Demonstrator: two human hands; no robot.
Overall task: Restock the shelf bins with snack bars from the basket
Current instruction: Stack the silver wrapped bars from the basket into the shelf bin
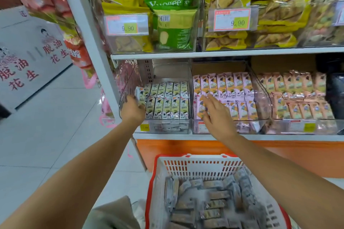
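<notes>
A red and white basket (pixel 197 165) sits low in front of me with several grey-wrapped snack bars (pixel 210 204) inside. On the lower shelf, a clear bin (pixel 167 128) holds rows of pale green-yellow snack bars (pixel 167 98). My left hand (pixel 133 108) reaches into that bin's left side and grips a bar (pixel 139 94) at the end of the rows. My right hand (pixel 216 111) hovers with spread fingers over the neighbouring clear bin (pixel 260 102) of pink-wrapped bars (pixel 223 85); I see nothing in it.
A third bin of peach-wrapped bars (pixel 297 96) stands to the right. The upper shelf (pixel 223 53) carries bins of yellow and green snack bags with price tags. A white shelf post (pixel 87 29) rises at left, with hanging red packets and cardboard boxes (pixel 28 57) beyond.
</notes>
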